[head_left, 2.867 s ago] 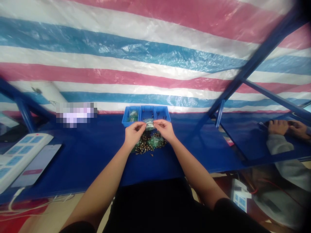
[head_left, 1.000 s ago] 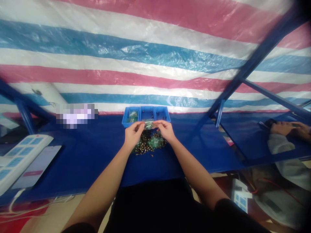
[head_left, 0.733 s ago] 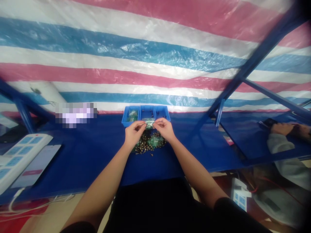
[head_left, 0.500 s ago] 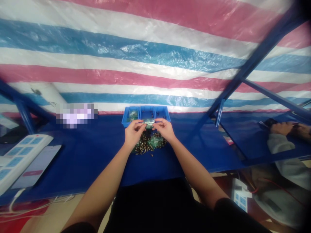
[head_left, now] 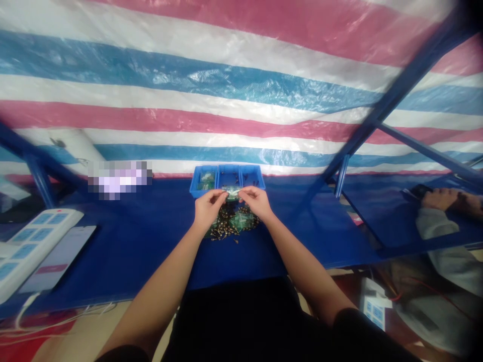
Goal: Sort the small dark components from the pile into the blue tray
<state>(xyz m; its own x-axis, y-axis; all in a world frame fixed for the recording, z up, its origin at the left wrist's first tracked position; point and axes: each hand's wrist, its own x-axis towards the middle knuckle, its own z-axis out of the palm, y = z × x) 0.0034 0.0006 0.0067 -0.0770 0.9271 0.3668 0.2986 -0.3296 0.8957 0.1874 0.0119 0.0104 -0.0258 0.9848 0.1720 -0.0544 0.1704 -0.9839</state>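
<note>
My left hand (head_left: 207, 210) and right hand (head_left: 257, 205) pinch a small shiny plastic bag (head_left: 233, 192) together, just above a bumpy heap of tiny metal bits (head_left: 226, 226).

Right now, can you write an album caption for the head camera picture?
The left hand and right hand pinch a plastic packet above tiny dark parts, by a blue tray.

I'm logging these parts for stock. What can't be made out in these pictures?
All in the head view:
- small packet: the left hand and right hand cover most of it; its contents are too small to tell
- pile of small parts: too small to identify, and the hands hide its far side
- blue divided tray: its contents are too small to tell
- pixelated patch: blurred, so what lies there is unknown
- another person's hands: cut off by the right edge
</note>
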